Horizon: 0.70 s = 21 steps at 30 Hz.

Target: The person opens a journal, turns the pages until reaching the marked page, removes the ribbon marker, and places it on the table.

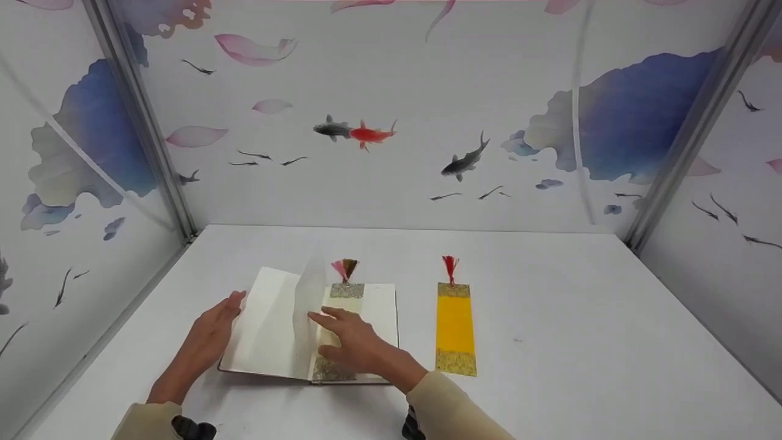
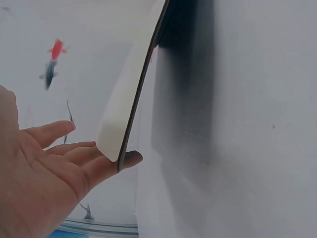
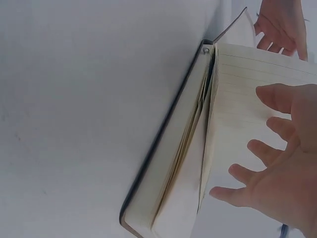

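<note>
Walls (image 1: 391, 195) painted with fish, petals and blue washes enclose a white table (image 1: 580, 342) across the lower frame. On it, left of centre, lies an open notebook (image 1: 263, 330), its left side tilted up off the surface. One page (image 1: 308, 299) stands nearly upright near the spine, its long axis running up the frame, so it rises between the two hands. The right hand (image 1: 355, 343) is much the nearer: the page is just left of its fingertips, though I cannot tell if they touch. Its fingers are spread apart and grip nothing, over a pale bookmark (image 1: 347, 290) lying lengthwise along the right-hand side of the notebook. The left hand (image 1: 211, 333), fingers extended and loose, lies at the notebook's outer left edge; the left wrist view shows one fingertip past the cover. Right of the notebook, apart from both hands, lies a yellow bookmark (image 1: 455, 324) with a red tassel (image 1: 450, 267) pointing up the frame.
</note>
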### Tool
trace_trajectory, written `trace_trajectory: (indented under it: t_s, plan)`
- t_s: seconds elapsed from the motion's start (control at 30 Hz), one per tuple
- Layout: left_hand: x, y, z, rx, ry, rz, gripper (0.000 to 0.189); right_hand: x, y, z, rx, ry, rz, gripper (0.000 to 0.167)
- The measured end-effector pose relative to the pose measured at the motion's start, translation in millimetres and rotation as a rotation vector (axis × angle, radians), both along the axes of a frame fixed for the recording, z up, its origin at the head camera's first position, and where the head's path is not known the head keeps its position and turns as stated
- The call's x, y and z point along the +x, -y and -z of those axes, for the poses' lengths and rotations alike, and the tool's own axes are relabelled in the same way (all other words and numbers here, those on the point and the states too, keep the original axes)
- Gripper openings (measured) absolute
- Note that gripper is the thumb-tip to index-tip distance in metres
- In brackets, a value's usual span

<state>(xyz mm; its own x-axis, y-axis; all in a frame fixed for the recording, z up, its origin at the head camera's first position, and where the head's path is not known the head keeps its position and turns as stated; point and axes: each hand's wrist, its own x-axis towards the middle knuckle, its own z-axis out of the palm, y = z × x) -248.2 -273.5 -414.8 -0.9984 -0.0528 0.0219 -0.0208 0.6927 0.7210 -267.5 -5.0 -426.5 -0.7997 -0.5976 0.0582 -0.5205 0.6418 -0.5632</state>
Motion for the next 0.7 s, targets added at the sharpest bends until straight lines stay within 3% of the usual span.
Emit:
trace_trajectory:
  t_s: [0.17,0.47,0.53,0.7]
  plan:
    - [2.7,3.7,1.8,0.025,-0.073,-0.006,0.068,3.3,4.0,6.8,0.095,-0.036,0.013,0.060]
    - [4.6,4.8,-0.8,0.074,-0.088,0.022,0.070,3.2,9.7,13.8,0.180,0.076,0.014,0.061]
    - [3.2,3.1,0.1,0.042,-0.092,0.034,0.072,3.7,10.7,14.6,0.212,0.080,0.013,0.061]
    - [-1.0,-5.1,8.7,-0.137,-0.093,0.095,0.069,3.8,12.6,15.2,0.252,0.088,0.008,0.058]
